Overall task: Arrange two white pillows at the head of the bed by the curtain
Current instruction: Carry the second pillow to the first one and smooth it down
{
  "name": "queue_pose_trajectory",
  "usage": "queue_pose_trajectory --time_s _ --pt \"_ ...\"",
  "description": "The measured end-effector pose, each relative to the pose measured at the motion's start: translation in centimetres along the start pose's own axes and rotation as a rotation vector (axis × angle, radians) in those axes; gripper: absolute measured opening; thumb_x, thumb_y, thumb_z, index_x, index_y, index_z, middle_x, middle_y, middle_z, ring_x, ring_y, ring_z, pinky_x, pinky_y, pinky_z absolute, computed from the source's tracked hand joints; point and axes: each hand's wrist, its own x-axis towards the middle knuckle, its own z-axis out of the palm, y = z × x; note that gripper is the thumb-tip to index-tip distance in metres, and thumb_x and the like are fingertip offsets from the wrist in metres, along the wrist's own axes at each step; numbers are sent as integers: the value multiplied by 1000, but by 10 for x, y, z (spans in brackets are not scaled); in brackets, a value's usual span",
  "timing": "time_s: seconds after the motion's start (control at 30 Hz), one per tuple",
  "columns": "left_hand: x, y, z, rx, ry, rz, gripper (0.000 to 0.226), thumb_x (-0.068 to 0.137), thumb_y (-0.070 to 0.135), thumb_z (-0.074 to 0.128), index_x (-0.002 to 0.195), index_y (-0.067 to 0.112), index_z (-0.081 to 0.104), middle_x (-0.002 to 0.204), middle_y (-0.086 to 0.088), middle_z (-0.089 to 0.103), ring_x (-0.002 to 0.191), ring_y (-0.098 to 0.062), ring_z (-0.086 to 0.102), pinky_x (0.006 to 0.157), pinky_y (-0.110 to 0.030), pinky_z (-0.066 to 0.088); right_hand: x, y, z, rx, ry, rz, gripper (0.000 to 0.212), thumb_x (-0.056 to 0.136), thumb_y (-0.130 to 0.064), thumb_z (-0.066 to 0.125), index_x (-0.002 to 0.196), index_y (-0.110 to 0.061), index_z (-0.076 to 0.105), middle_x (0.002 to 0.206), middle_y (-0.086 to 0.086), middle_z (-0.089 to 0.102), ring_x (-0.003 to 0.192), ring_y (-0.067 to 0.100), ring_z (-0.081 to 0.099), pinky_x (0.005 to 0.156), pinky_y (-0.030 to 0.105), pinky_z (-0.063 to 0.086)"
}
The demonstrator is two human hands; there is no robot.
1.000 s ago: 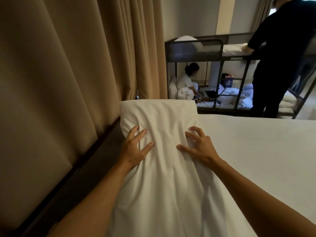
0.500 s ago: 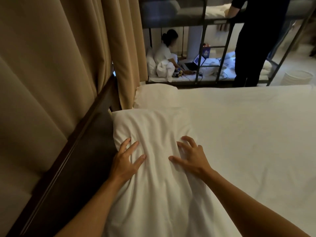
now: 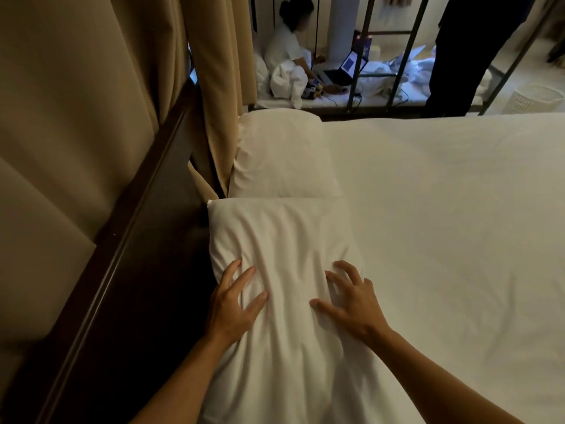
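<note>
On rumpled near pillow [image 3: 284,240] — splayed hands.

bunk bed frame [image 3: 409,41], open laptop [image 3: 347,67], wicker basket [image 3: 536,97]

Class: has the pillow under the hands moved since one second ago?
Yes. The near pillow has dropped from propped-up to flat, against the headboard, meeting the far pillow.

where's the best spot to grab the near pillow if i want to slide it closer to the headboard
Probably its two long edges, one hand on each, coming down from above. The near pillow lies flat and lengthwise beside the headboard, and the left hand and right hand already rest spread on its slack, wrinkled top.
</note>
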Motion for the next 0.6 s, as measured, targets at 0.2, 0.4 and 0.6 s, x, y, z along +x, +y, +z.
queue_pose_trajectory --time_s 0.2,0.4,0.6 --pt "3 -21 20 -27 -9 17 61 80 48 66 131 16 61 152 -4 37 131 -12 41 103 -24 36 8 14 20 -4 23 21 83 71 -82 55 139 -36 51 156 -11 26 121 33 40 104 47 38" --pt "3 -32 45 -54 -35 20 60 79 43 70 131 14 61 154 -2 36 134 -16 42 106 -28 38 12 35 28 -32 4 52 92 65 -90 46 139 -37 50 156 -11 24 122 34 38 104 48 38" --pt "5 -41 59 -57 -50 3 63 78 52 64 129 14 63 152 -3 38 134 -21 45 107 -29 38 18 51 41 -47 -35 63 85 70 -83 54 141 -35 48 157 -9 23 121 37 40 105 47 37"
